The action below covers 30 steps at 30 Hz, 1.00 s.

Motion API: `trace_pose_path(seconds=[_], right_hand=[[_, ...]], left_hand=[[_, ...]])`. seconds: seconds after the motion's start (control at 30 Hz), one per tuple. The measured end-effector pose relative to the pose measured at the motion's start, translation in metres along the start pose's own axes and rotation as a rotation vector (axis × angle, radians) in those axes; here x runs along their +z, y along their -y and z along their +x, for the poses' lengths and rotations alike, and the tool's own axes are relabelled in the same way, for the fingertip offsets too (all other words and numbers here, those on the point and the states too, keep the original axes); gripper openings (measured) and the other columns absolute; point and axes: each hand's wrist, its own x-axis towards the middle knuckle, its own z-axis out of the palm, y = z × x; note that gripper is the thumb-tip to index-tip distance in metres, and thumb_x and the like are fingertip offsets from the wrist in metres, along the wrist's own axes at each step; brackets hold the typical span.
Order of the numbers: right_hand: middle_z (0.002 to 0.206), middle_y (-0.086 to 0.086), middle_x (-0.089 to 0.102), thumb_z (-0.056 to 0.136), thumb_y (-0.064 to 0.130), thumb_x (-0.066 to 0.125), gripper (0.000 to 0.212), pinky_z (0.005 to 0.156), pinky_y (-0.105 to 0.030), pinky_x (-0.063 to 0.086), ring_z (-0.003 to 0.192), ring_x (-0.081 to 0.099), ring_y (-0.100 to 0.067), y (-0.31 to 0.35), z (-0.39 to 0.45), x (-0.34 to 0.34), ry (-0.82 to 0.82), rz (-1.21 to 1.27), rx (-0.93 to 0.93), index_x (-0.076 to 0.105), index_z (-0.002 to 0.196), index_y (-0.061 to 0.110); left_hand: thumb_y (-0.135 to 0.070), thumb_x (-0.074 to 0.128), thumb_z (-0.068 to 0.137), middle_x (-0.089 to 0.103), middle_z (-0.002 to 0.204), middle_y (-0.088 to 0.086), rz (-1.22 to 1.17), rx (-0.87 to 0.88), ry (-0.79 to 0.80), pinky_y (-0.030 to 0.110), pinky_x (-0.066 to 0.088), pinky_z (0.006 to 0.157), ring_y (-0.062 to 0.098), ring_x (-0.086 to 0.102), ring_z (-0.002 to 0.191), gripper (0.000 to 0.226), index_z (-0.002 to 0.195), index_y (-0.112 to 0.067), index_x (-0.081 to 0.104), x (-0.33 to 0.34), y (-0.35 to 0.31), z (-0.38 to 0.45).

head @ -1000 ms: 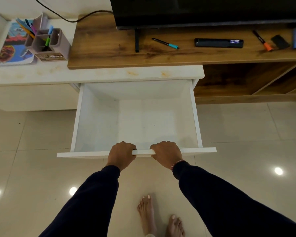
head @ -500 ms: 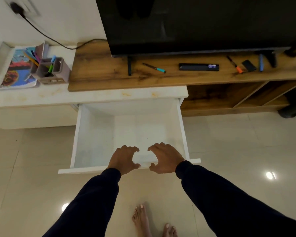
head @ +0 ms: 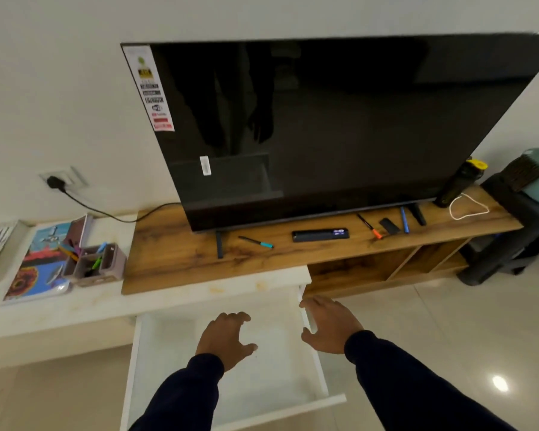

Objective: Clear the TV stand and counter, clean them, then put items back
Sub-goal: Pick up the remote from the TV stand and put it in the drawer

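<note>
White drawer (head: 175,362) stands pulled out beneath both hands, left (head: 226,339) and right (head: 330,326), fingers spread, gripping nothing; pens (head: 255,242), a remote (head: 320,235) lie beyond them on the wooden bench (head: 175,259).

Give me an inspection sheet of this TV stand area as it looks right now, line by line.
Surface: wooden TV stand top; white counter with yellowish stains.
Job's things: teal-tipped pen, black remote, orange-tipped marker, small black object, blue pen, dark bottle.
Clutter: pen organiser on colourful book.
Grippers: left hand and right hand open, empty, above the open white drawer.
Cables: black power cord from wall plug; white looped cable.
Surroundings: TV off; dark stool at right; tiled floor.
</note>
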Motion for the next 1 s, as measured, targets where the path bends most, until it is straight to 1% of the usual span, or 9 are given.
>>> trace_pose_path(seconds=[0.1,0.23,0.33,0.43,0.6,0.7,0.77,0.87,1.0], right_hand=[[0.142,0.005,0.054,0.089,0.046,0.057,0.058,0.105,-0.035,0.045,0.127,0.051,-0.019,-0.013,0.012,-0.026,-0.035,0.017,0.045,0.045,0.142,0.026],[0.140,0.007,0.052,0.091,0.042,0.060,0.054,0.105,-0.034,0.045,0.127,0.050,-0.017,-0.035,0.034,-0.061,-0.061,0.049,0.090,0.047,0.141,0.027],[0.138,0.005,0.051,0.090,0.042,0.062,0.057,0.101,-0.036,0.048,0.123,0.051,-0.018,-0.062,0.057,-0.077,-0.052,0.050,0.129,0.045,0.142,0.027],[0.138,0.001,0.051,0.090,0.039,0.061,0.060,0.098,-0.036,0.051,0.120,0.053,-0.020,-0.100,0.086,-0.086,-0.045,0.055,0.165,0.042,0.146,0.026],[0.139,-0.002,0.053,0.095,0.035,0.060,0.056,0.099,-0.036,0.052,0.121,0.056,-0.022,-0.188,0.136,-0.091,-0.045,0.102,0.231,0.042,0.147,0.022],[0.134,-0.004,0.057,0.096,0.034,0.061,0.050,0.096,-0.036,0.053,0.118,0.059,-0.024,-0.249,0.165,-0.091,-0.082,0.121,0.308,0.047,0.142,0.021],[0.130,-0.007,0.061,0.096,0.034,0.061,0.046,0.091,-0.037,0.054,0.115,0.061,-0.026,-0.291,0.182,-0.088,-0.105,0.143,0.379,0.050,0.138,0.019],[0.124,-0.007,0.061,0.091,0.037,0.067,0.049,0.082,-0.037,0.054,0.111,0.064,-0.030,-0.347,0.210,-0.081,-0.155,0.241,0.491,0.053,0.134,0.017],[0.131,-0.014,0.054,0.095,0.026,0.067,0.051,0.091,-0.041,0.052,0.116,0.059,-0.034,-0.394,0.240,-0.071,-0.220,0.257,0.582,0.047,0.139,0.010]], left_hand=[[-0.055,0.070,0.081,0.059,0.130,-0.007,0.027,0.014,-0.017,0.029,0.044,0.101,0.016,0.054,0.120,0.064,0.138,-0.034,0.049,-0.025,-0.009,0.021],[-0.057,0.067,0.083,0.059,0.132,-0.008,0.067,0.043,-0.026,0.030,0.045,0.102,0.015,0.054,0.121,0.063,0.139,-0.034,0.048,-0.050,-0.032,0.057],[-0.057,0.067,0.084,0.060,0.133,-0.007,0.085,0.073,-0.038,0.030,0.047,0.101,0.015,0.055,0.120,0.062,0.139,-0.033,0.050,-0.054,-0.053,0.094],[-0.055,0.061,0.091,0.057,0.140,-0.004,0.158,0.127,-0.044,0.032,0.045,0.104,0.018,0.053,0.127,0.062,0.144,-0.027,0.047,-0.053,-0.081,0.139],[-0.049,0.058,0.093,0.058,0.135,0.001,0.201,0.135,-0.024,0.037,0.051,0.098,0.022,0.055,0.121,0.055,0.141,-0.026,0.045,-0.030,-0.130,0.232],[-0.047,0.058,0.090,0.056,0.132,0.002,0.241,0.127,0.029,0.042,0.046,0.101,0.027,0.050,0.123,0.053,0.137,-0.025,0.046,-0.008,-0.160,0.288],[-0.045,0.057,0.089,0.057,0.132,0.002,0.295,0.133,0.017,0.042,0.040,0.104,0.028,0.046,0.127,0.052,0.135,-0.024,0.047,0.005,-0.180,0.322],[-0.042,0.061,0.088,0.055,0.134,0.002,0.345,0.125,-0.006,0.041,0.039,0.100,0.026,0.045,0.123,0.054,0.135,-0.022,0.046,0.025,-0.199,0.369],[-0.025,0.065,0.088,0.048,0.139,0.007,0.436,0.146,0.038,0.042,0.039,0.103,0.029,0.042,0.126,0.057,0.139,-0.017,0.041,0.052,-0.213,0.411]])
